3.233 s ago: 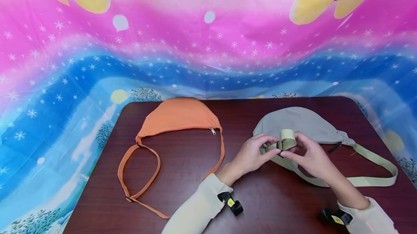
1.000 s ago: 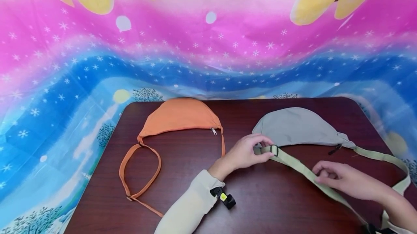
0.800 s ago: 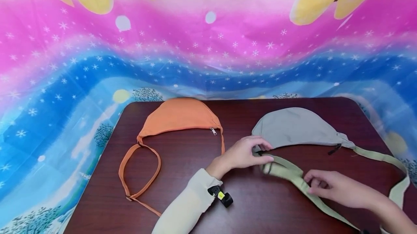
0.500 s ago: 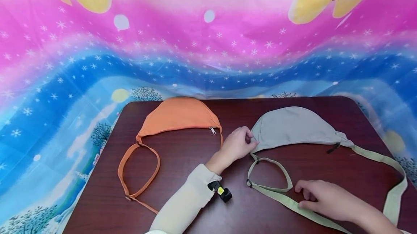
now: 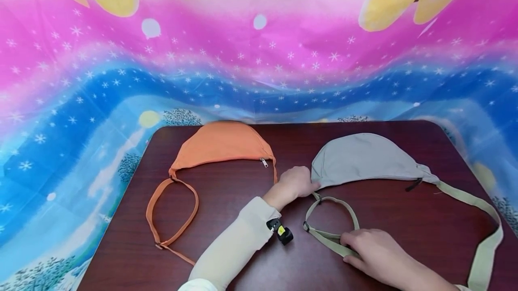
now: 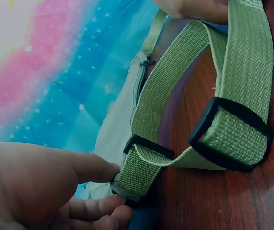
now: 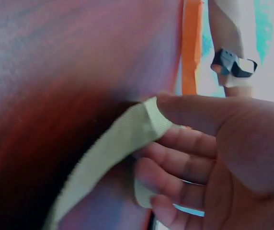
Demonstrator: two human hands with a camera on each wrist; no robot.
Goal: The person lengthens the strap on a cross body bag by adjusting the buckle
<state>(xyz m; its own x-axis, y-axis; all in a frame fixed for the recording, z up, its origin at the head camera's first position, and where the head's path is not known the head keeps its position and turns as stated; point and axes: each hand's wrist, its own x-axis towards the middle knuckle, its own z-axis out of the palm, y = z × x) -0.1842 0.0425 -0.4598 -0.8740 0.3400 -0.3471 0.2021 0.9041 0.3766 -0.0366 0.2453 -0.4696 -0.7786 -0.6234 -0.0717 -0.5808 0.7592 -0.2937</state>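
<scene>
A grey waist bag [image 5: 364, 158] lies on the right of the table with its pale green webbing strap [image 5: 487, 237] attached. At the bag's left corner, my left hand [image 5: 296, 181] pinches the end where the strap joins. Close by, the left wrist view shows two black buckles, a small one [image 6: 149, 146] and a larger slider [image 6: 230, 134], on a loop of strap. My right hand [image 5: 376, 250] holds the strap near the loop's front; in the right wrist view the webbing [image 7: 122, 129] passes between thumb and fingers.
An orange waist bag [image 5: 224, 147] lies on the left of the dark red table [image 5: 291, 142], its strap [image 5: 149, 212] looped in front and partly hidden by my left forearm. A printed cloth backdrop [image 5: 259, 57] stands behind the table.
The looped strap has dropped from my hands onto the table. My left hand has shifted left to the bag's corner. My right hand first slid right along the strap, then came back left and took hold.
</scene>
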